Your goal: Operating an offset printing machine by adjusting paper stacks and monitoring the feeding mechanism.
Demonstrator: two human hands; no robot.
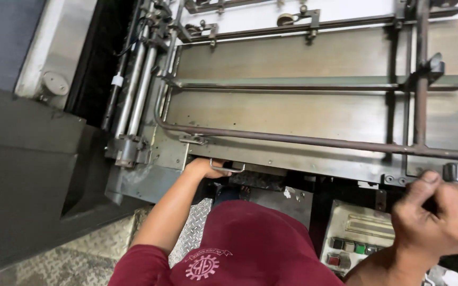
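While left grip (203,167) grasps handle (227,168), right grip (441,217) clutches knob (453,172).

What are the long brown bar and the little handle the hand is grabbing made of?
The long bar looks like steel with a dull brown, rusty-looking coat, without shine. The small handle under the left hand looks like bare bent metal: thin, grey and glinting. The board behind seems to be brushed sheet metal, streaked and grimy, though the tint leaves that open.

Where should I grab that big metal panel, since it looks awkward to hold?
Take the small wire handle on the panel's near edge, from below, fingers curled up through the loop, as the left hand does. The right hand steadies the same edge near the black knob.
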